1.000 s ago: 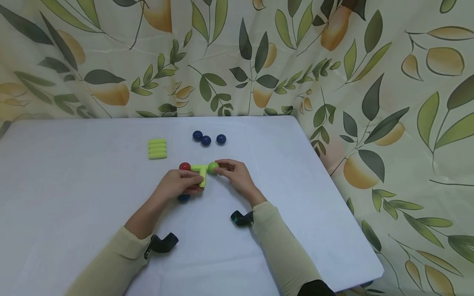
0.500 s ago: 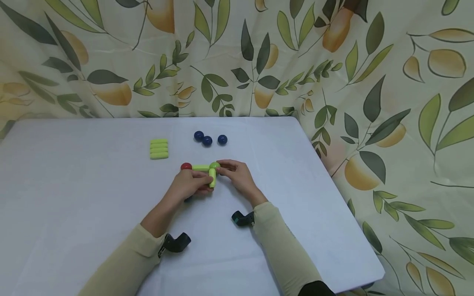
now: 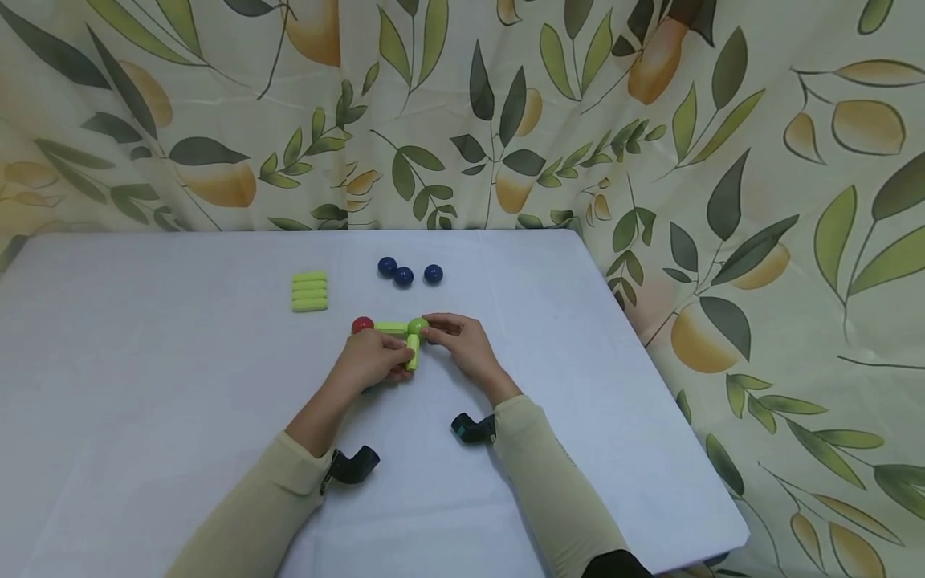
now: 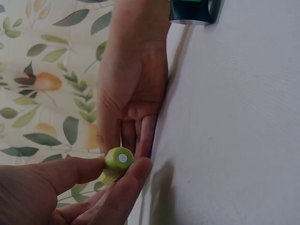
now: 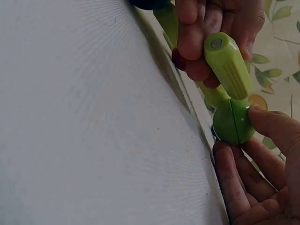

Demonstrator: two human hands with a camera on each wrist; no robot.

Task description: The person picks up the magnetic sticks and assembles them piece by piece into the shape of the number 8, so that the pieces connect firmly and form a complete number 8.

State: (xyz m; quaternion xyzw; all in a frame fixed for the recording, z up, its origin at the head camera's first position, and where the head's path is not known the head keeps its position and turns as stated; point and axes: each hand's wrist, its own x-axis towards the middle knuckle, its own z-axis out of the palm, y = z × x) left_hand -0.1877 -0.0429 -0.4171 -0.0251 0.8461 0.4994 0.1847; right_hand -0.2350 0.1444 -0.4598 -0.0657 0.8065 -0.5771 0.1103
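My left hand (image 3: 368, 359) pinches a yellow-green magnetic rod (image 3: 413, 347) between thumb and fingers. Its free end, with a round silvery magnet, faces the left wrist camera, where the rod (image 4: 117, 160) shows end-on. The other end meets a green ball (image 3: 417, 326), which my right hand (image 3: 466, 349) holds by thumb and fingertips. From that ball (image 5: 232, 123) a second yellow-green rod (image 3: 391, 327) runs left to a red ball (image 3: 362, 324). Part of a dark blue ball (image 5: 151, 3) shows at the top of the right wrist view; in the head view my left hand mostly hides that area.
Several yellow-green rods (image 3: 309, 291) lie side by side at the back of the white table (image 3: 181, 361). To their right are three dark blue balls (image 3: 403, 276). A leaf-and-fruit patterned cloth (image 3: 433, 120) hangs behind and to the right.
My left hand has moved right, bringing its rod and the rod with the red ball up against the green ball. My right hand has stayed nearly in place.
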